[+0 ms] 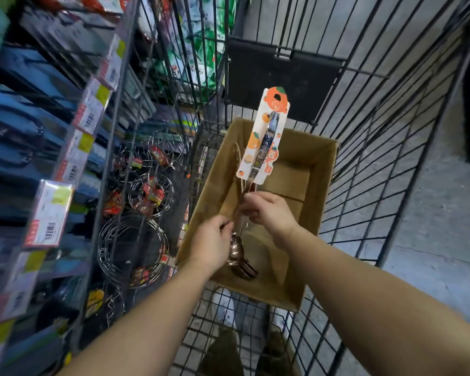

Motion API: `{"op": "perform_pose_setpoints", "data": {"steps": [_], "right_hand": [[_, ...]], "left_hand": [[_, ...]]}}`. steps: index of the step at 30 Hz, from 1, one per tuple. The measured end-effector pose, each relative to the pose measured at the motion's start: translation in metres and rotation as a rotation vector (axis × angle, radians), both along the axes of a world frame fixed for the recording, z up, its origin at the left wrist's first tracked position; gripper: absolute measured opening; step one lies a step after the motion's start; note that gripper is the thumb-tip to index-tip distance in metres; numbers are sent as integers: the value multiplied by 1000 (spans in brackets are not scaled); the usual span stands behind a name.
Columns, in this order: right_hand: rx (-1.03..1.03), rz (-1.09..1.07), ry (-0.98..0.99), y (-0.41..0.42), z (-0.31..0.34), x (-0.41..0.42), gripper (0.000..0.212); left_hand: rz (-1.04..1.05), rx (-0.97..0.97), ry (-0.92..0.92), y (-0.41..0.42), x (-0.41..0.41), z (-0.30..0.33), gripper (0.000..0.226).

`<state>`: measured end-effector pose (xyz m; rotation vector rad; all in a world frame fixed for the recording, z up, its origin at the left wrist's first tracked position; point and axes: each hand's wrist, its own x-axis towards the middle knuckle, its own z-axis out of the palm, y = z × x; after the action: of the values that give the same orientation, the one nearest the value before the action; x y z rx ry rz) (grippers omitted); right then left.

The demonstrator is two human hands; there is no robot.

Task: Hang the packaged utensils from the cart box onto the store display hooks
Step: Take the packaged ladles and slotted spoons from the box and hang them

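Observation:
A packaged utensil (263, 137) with a white card printed with oranges points up and away over the cardboard box (320, 185) in the wire cart. My right hand (269, 210) grips its shaft just below the card. My left hand (215, 240) pinches the same shaft lower down, near the copper-coloured ladle bowl (235, 252). More copper utensils (246, 268) lie in the box's near corner. The display hooks with price tags (48, 213) run down the left side.
The black wire cart (364, 172) surrounds the box. Left of it hang round wire racks (132, 251) with red labels and blue packaged goods (14, 126). A grey floor (432, 240) lies to the right. My shoes (225, 308) show below the cart mesh.

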<state>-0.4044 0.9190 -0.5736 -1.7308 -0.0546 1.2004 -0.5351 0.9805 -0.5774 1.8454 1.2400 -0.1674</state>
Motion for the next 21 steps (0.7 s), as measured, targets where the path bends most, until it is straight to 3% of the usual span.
{"op": "perform_pose_setpoints", "data": {"steps": [3, 7, 11, 16, 21], "right_hand": [[-202, -79, -49, -6, -37, 0, 23], [-462, 112, 11, -21, -83, -5, 37], [-471, 331, 79, -15, -110, -29, 40], [-415, 92, 85, -15, -111, -40, 17], [-473, 100, -56, -29, -74, -30, 15]], "left_hand": [[-24, 25, 19, 5, -13, -9, 21], [55, 10, -15, 14, -24, -18, 18], [94, -11, -19, 18, -34, -23, 16], [112, 5, 6, 19, -44, -21, 25], [93, 39, -25, 18, -43, -2, 17]]}}
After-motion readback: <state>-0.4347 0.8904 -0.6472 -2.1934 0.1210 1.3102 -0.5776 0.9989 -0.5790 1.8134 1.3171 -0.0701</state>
